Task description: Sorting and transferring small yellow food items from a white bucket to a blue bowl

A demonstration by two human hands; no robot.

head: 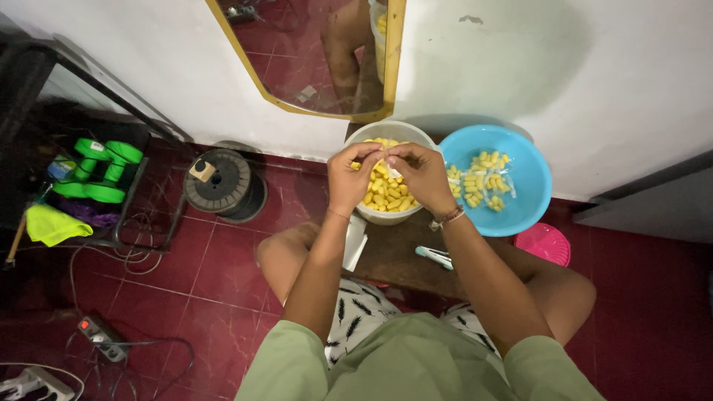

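My left hand (347,178) and my right hand (422,174) meet over a white bucket (394,215) filled with yellow puffed snacks (386,194). Together the fingers pinch a small clear plastic bag (391,171) between them. To the right stands a blue basin (531,197) holding several small sealed bags of the same yellow snacks (483,182). Both containers rest on a low dark wooden table (394,256) in front of my knees.
A stack of white plastic bags (355,241) and a small teal tool (434,257) lie on the table. A pink lid (544,243), a wire spool (221,182), green dumbbells (104,169) and a power strip (100,336) sit on the red tiled floor. A mirror (319,56) leans on the wall.
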